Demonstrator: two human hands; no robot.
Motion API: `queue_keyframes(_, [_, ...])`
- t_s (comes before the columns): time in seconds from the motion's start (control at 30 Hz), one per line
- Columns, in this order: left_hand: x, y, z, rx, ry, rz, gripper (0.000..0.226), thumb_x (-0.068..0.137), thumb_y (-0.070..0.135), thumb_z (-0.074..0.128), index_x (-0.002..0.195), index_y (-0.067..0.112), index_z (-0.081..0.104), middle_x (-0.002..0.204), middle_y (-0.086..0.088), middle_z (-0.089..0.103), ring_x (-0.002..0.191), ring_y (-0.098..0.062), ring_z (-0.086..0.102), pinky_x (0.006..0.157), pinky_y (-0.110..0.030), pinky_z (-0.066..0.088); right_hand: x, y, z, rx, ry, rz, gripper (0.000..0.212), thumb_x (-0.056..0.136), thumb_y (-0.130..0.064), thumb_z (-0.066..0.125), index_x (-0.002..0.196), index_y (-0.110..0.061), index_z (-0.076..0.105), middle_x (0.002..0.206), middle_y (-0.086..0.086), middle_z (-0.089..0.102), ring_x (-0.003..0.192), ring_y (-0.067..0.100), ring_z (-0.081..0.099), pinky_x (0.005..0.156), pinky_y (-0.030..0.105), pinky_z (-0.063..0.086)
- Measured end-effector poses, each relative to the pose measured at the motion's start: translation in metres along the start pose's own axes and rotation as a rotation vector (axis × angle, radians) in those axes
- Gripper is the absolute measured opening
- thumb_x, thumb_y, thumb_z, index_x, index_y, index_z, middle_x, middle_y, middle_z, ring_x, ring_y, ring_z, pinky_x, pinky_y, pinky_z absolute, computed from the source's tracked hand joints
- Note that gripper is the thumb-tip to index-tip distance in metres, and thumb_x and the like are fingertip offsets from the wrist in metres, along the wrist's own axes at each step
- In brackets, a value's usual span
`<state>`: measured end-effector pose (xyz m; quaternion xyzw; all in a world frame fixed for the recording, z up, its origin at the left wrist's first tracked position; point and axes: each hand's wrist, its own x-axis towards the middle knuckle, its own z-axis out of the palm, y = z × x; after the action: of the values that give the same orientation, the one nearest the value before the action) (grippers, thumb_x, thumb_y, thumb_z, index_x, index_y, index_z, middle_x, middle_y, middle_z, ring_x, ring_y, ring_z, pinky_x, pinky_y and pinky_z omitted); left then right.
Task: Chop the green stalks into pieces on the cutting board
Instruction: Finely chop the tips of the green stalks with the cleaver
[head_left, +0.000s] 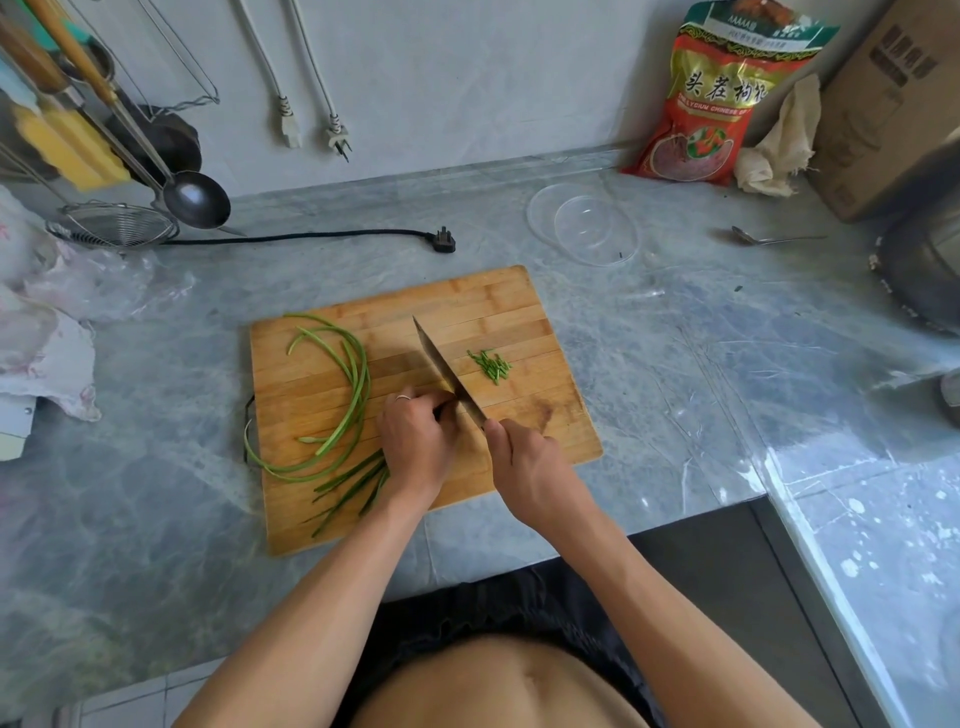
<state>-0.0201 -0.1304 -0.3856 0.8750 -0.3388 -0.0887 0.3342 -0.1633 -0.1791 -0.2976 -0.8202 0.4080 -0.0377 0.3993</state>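
Observation:
A wooden cutting board (498, 306) lies on the grey marble counter. Long curved green stalks (356, 374) rest on its left half. A bundle of straight stalks (353, 486) runs under my left hand (418, 439), which presses down on it with the fingers curled. My right hand (527, 465) grips the handle of a knife (444, 366), whose blade points away across the board, right beside my left fingers. A small pile of chopped green pieces (491, 365) sits to the right of the blade.
A clear plastic bowl (582, 223) and a spoon (769, 239) lie behind the board to the right, near a red bag (711, 104). A black plug and cord (441, 241) run along the back. A strainer and ladle (195, 197) hang at left.

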Motion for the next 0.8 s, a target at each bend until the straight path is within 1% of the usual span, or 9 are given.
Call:
queue_keyframes(0.1, [0.002, 0.003, -0.001, -0.003, 0.002, 0.000, 0.020, 0.086, 0.023, 0.059, 0.083, 0.025, 0.079, 0.074, -0.006, 0.064, 0.070, -0.030, 0.055, 0.062, -0.040, 0.045, 0.002, 0.001, 0.003, -0.026, 0.019, -0.024, 0.042, 0.104, -0.043, 0.028, 0.068, -0.022, 0.038, 0.053, 0.000, 0.043, 0.045, 0.020, 0.039, 0.045, 0.035, 0.030])
queue_keyframes(0.23, [0.000, 0.002, -0.001, -0.032, 0.007, -0.008, 0.018, 0.084, 0.021, 0.060, 0.080, 0.025, 0.078, 0.072, -0.006, 0.062, 0.069, -0.030, 0.053, 0.060, -0.039, 0.043, 0.010, 0.001, 0.008, -0.047, 0.045, -0.045, 0.041, 0.104, -0.042, 0.026, 0.075, -0.017, 0.043, 0.054, 0.003, 0.047, 0.046, 0.026, 0.044, 0.045, 0.040, 0.034])
queue_keyframes(0.33, [-0.001, 0.000, 0.000, -0.066, 0.015, -0.027, 0.022, 0.082, 0.027, 0.054, 0.071, 0.023, 0.072, 0.067, -0.005, 0.058, 0.068, -0.033, 0.053, 0.059, -0.039, 0.041, 0.021, -0.004, 0.015, -0.098, 0.024, -0.034, 0.037, 0.104, -0.043, 0.024, 0.081, -0.019, 0.042, 0.056, 0.001, 0.048, 0.049, 0.025, 0.045, 0.047, 0.034, 0.032])
queue_keyframes(0.4, [-0.001, 0.001, -0.001, -0.082, 0.018, -0.020, 0.023, 0.081, 0.029, 0.053, 0.066, 0.021, 0.069, 0.064, -0.005, 0.056, 0.067, -0.034, 0.052, 0.059, -0.040, 0.041, 0.022, -0.004, 0.017, -0.130, 0.011, -0.052, 0.036, 0.103, -0.044, 0.023, 0.082, -0.021, 0.040, 0.059, 0.002, 0.049, 0.048, 0.023, 0.041, 0.048, 0.033, 0.030])
queue_keyframes(0.53, [-0.001, 0.000, 0.000, -0.014, 0.010, -0.022, 0.014, 0.081, 0.021, 0.063, 0.075, 0.023, 0.076, 0.071, -0.004, 0.061, 0.071, -0.032, 0.054, 0.062, -0.041, 0.044, 0.009, 0.005, 0.009, -0.107, -0.004, -0.067, 0.038, 0.103, -0.045, 0.023, 0.079, -0.020, 0.040, 0.058, 0.008, 0.051, 0.047, 0.028, 0.045, 0.043, 0.033, 0.029])
queue_keyframes(0.6, [-0.002, 0.001, 0.000, -0.005, 0.010, -0.018, 0.013, 0.081, 0.023, 0.064, 0.077, 0.023, 0.076, 0.074, -0.004, 0.062, 0.072, -0.032, 0.055, 0.061, -0.040, 0.044, 0.009, 0.005, 0.009, -0.121, -0.005, -0.062, 0.039, 0.102, -0.047, 0.022, 0.081, -0.020, 0.041, 0.058, 0.008, 0.051, 0.047, 0.028, 0.046, 0.041, 0.031, 0.029])
queue_keyframes(0.7, [-0.001, 0.006, -0.002, -0.037, 0.029, -0.017, 0.024, 0.082, 0.031, 0.055, 0.069, 0.022, 0.072, 0.069, -0.006, 0.062, 0.070, -0.033, 0.055, 0.060, -0.037, 0.040, 0.029, -0.008, 0.015, -0.136, -0.022, -0.046, 0.037, 0.103, -0.046, 0.022, 0.086, -0.019, 0.041, 0.059, 0.004, 0.049, 0.048, 0.024, 0.043, 0.044, 0.032, 0.026])
queue_keyframes(0.77, [-0.002, 0.005, -0.002, -0.050, 0.030, -0.024, 0.027, 0.082, 0.033, 0.051, 0.067, 0.022, 0.071, 0.069, -0.007, 0.062, 0.070, -0.033, 0.056, 0.060, -0.037, 0.041, 0.038, -0.011, 0.017, -0.134, -0.037, -0.050, 0.035, 0.103, -0.044, 0.023, 0.086, -0.018, 0.040, 0.059, 0.002, 0.047, 0.048, 0.022, 0.041, 0.048, 0.033, 0.030])
queue_keyframes(0.8, [-0.002, 0.005, -0.003, -0.038, 0.015, -0.025, 0.024, 0.082, 0.032, 0.053, 0.069, 0.023, 0.072, 0.070, -0.006, 0.062, 0.071, -0.033, 0.056, 0.060, -0.038, 0.042, 0.037, -0.009, 0.017, -0.133, -0.043, -0.055, 0.036, 0.103, -0.044, 0.023, 0.087, -0.018, 0.041, 0.061, 0.003, 0.049, 0.050, 0.023, 0.044, 0.051, 0.034, 0.033])
